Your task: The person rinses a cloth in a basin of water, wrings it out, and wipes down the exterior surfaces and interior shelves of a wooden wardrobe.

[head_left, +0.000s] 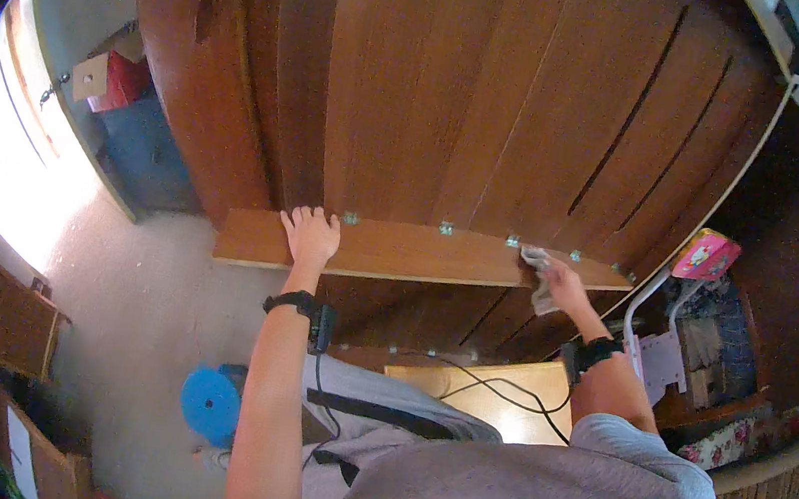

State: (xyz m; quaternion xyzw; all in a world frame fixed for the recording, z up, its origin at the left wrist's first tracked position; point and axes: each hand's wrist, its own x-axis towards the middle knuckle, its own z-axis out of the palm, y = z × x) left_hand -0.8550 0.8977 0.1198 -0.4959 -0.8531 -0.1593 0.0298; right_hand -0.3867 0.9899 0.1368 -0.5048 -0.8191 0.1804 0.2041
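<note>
Cloth (544,295) near R end of shelf (419,252), bunched in closed R hand (569,286): prob. best kept flat w/ even pressure, empty L hand (311,237) spread on L end as brace.

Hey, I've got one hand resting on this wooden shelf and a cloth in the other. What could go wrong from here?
The cloth in your right hand could snag on the small bracket close by. The black cables looping below your right wrist might catch as that arm moves. Leaning hard on the shelf with your left hand might shift it; I can't tell how firmly it's fixed.
</note>
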